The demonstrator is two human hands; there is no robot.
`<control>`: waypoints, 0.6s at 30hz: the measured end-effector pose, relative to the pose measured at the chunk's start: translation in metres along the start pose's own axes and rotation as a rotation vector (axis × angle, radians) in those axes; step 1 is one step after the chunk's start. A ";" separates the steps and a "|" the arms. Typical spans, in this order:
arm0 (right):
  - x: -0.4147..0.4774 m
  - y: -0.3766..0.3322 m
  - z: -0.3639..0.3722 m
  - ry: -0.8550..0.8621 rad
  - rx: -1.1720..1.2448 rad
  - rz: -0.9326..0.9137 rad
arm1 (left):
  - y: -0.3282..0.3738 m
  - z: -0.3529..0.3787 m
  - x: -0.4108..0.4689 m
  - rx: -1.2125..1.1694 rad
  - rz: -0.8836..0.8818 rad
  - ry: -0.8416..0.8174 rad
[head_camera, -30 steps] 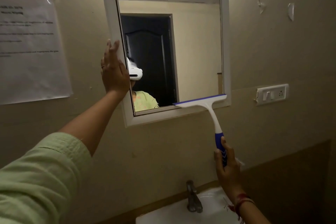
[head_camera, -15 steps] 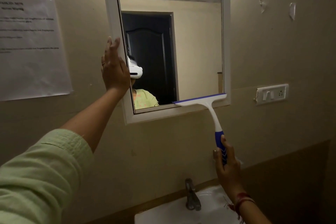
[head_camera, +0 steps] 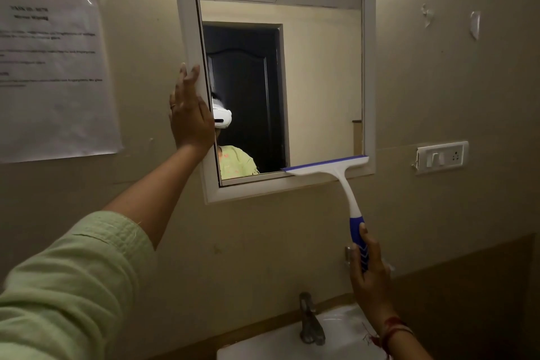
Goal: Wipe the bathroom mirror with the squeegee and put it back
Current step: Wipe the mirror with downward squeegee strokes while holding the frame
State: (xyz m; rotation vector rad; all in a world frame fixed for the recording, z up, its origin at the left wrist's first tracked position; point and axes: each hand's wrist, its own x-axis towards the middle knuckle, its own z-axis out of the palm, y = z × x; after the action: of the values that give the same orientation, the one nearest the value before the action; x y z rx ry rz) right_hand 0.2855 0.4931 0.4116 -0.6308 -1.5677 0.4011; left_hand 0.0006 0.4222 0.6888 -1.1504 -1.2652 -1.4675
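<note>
The white-framed mirror [head_camera: 368, 67] hangs on the beige wall. My left hand [head_camera: 190, 114] lies flat against its left frame edge, fingers pointing up. My right hand [head_camera: 369, 269] grips the blue handle of the squeegee [head_camera: 346, 184]. The squeegee's white head with its blue blade rests along the mirror's bottom right corner, on the lower edge of the glass. Its handle slants down to the right, below the frame.
A white washbasin [head_camera: 344, 333] with a metal tap [head_camera: 311, 321] sits below the mirror. A switch and socket plate [head_camera: 441, 156] is on the wall to the right. A paper notice [head_camera: 55, 79] is taped on the left wall.
The view has shifted slightly. The squeegee stays at the mirror's bottom right edge and my left hand stays on the frame.
</note>
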 end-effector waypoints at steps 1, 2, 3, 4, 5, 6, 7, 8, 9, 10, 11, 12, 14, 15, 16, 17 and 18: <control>0.000 -0.001 0.000 0.000 0.001 0.002 | 0.000 0.000 0.000 0.000 0.001 -0.001; 0.000 -0.001 0.001 -0.002 -0.007 0.008 | 0.001 0.000 -0.001 0.000 0.003 -0.002; 0.000 -0.001 0.001 -0.006 -0.022 0.017 | 0.001 0.000 -0.001 0.000 0.004 -0.002; 0.000 -0.001 0.001 -0.005 -0.037 0.028 | 0.001 0.000 0.000 -0.001 0.005 -0.003; 0.000 0.000 0.002 -0.005 -0.051 0.034 | 0.002 0.000 0.000 -0.001 0.006 -0.004; 0.000 0.001 0.002 -0.008 -0.061 0.044 | 0.002 0.000 0.000 -0.001 0.007 -0.005; -0.001 0.001 0.002 -0.012 -0.067 0.054 | 0.001 0.000 0.000 0.000 0.008 -0.005; -0.001 0.001 0.002 -0.012 -0.066 0.061 | 0.001 0.000 0.000 -0.002 0.007 -0.003; 0.000 0.001 0.003 -0.009 -0.061 0.062 | 0.001 0.000 0.000 -0.004 0.005 -0.001; 0.000 0.002 0.003 -0.007 -0.062 0.056 | 0.001 0.000 0.000 -0.007 0.003 0.003; 0.000 0.002 0.003 -0.006 -0.065 0.048 | 0.001 0.000 0.000 -0.009 0.003 0.005; 0.000 0.002 0.004 -0.007 -0.064 0.046 | 0.001 0.000 0.000 -0.009 0.005 0.006; -0.001 0.001 0.004 -0.003 -0.064 0.046 | 0.000 0.001 0.000 -0.003 0.006 0.007; -0.001 0.001 0.004 0.002 -0.066 0.046 | 0.000 0.000 0.000 0.002 0.000 0.007; -0.001 0.000 0.004 0.004 -0.066 0.049 | 0.000 0.000 0.000 0.006 -0.007 0.005; -0.001 0.000 0.005 0.004 -0.064 0.053 | 0.001 0.000 0.000 0.009 -0.012 0.003; -0.001 -0.001 0.005 0.000 -0.058 0.057 | 0.001 0.000 0.000 0.010 -0.013 0.000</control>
State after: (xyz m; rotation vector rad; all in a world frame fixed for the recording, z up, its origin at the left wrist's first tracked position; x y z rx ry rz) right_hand 0.2801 0.4922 0.4108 -0.7217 -1.5691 0.3994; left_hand 0.0020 0.4217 0.6887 -1.1374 -1.2804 -1.4691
